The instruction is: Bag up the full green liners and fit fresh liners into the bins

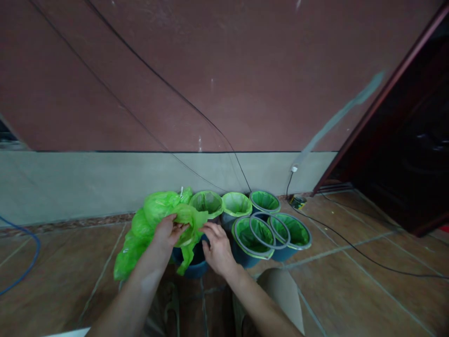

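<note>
My left hand (169, 231) grips a crumpled green plastic bag (189, 217) pulled out from a pile of green bags (147, 224) on the floor. My right hand (217, 248) pinches the same bag's other edge, just over a dark blue bucket (196, 267) that sits below both hands. To the right stand several blue buckets lined with green bags (250, 236). A loose grey ring (270, 229) lies across two of them.
A maroon and grey wall (105, 178) runs behind the buckets. Black cables (351, 245) trail over the brown tiled floor from a plug at the wall. A dark wooden door (396, 140) stands at the right. A blue cable (24, 262) curves at the left.
</note>
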`<control>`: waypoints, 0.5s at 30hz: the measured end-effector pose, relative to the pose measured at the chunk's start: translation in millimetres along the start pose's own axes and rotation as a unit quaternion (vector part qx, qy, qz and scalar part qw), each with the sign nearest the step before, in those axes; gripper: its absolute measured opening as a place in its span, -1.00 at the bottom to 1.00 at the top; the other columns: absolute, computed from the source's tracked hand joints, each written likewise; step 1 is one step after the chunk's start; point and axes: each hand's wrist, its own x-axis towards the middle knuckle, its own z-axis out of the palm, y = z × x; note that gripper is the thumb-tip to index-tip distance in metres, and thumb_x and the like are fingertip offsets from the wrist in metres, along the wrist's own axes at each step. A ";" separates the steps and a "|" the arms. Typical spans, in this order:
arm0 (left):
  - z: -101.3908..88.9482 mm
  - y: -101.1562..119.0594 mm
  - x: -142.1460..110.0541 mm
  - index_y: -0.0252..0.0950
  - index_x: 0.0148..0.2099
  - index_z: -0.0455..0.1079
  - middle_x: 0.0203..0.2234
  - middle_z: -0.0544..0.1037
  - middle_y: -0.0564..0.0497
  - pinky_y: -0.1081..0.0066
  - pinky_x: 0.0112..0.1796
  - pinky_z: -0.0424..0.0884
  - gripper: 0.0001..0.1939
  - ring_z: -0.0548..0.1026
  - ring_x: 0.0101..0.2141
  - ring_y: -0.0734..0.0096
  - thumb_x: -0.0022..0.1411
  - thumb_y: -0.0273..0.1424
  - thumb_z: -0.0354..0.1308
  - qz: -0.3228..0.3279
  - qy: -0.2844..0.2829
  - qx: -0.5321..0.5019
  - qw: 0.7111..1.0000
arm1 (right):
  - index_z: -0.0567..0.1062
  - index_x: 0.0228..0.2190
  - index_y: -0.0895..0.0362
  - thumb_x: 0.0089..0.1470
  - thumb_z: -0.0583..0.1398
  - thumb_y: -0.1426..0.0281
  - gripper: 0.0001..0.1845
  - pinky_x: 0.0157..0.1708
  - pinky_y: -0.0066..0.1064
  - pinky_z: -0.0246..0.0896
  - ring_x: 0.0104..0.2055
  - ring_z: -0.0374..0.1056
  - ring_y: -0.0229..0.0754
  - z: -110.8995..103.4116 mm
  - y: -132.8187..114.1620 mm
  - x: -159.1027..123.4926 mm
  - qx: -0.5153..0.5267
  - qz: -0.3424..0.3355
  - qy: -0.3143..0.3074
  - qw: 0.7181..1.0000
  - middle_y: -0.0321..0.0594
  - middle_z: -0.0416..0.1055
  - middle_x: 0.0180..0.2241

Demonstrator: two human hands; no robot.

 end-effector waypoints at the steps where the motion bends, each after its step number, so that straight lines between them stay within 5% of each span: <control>1: 2.6 -1.5 -2.0 -0.29 -0.36 0.24 -0.63 0.38 0.11 0.43 -0.43 0.51 -0.85 0.39 -0.62 0.51 0.20 -0.60 -0.06 -0.003 0.001 -0.001 1.000 | 0.43 -0.05 0.08 -0.07 0.15 0.57 -0.52 0.04 -0.17 0.16 0.04 0.23 -0.04 7.8 -3.2 -2.3 -0.002 0.007 0.003 1.000 -0.10 0.35 -0.01; 7: 12.7 -5.7 -9.9 -0.30 -0.41 0.22 -0.66 0.34 0.12 0.37 -0.44 0.52 -0.86 0.39 -0.62 0.49 0.18 -0.59 -0.03 0.004 0.014 -0.013 1.000 | 0.48 -0.26 0.10 -0.05 0.13 0.57 -0.71 -0.01 -0.24 0.19 -0.04 0.29 -0.08 36.5 -11.5 -0.8 0.043 0.090 0.120 0.988 -0.10 0.40 -0.13; 15: -10.8 14.6 8.3 -0.26 -0.49 0.19 -0.77 0.18 0.22 0.40 -0.49 0.50 -0.85 0.29 -0.67 0.54 -0.01 -0.57 0.08 0.127 0.124 0.029 0.984 | 0.52 -0.35 0.10 0.03 0.11 0.44 -0.82 -0.33 -0.43 0.22 -0.41 0.36 -0.22 -13.5 16.9 7.9 0.083 0.151 0.161 0.972 -0.31 0.48 -0.45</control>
